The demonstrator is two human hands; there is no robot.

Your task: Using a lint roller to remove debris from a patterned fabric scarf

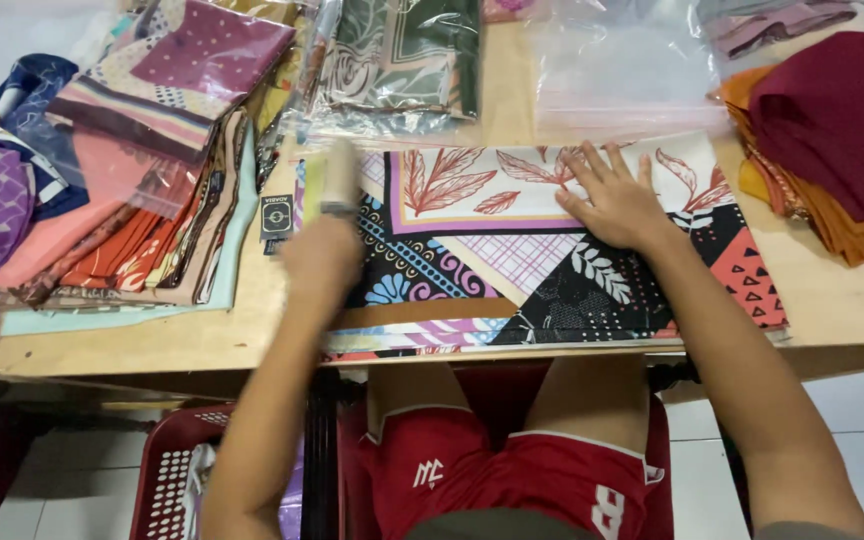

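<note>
Folded patterned scarf (552, 260) is lying at the table (832, 310) front edge. Right hand (614, 200) is pressing it flat, fingers spread. Left hand (324, 245) is blurred, fingers unclear. Small black label (276, 216) is sitting just left; clear bags (622, 80) are lying behind.

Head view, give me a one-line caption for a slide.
Right hand flat on a folded patterned scarf, blurred left hand holding a small object, cloth stacks around on the table.

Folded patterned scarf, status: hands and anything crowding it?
Right hand flat on the folded patterned scarf, fingers spread. Left hand blurred at its left edge, grip unclear. Fabric stacks both sides, plastic bag behind.
</note>
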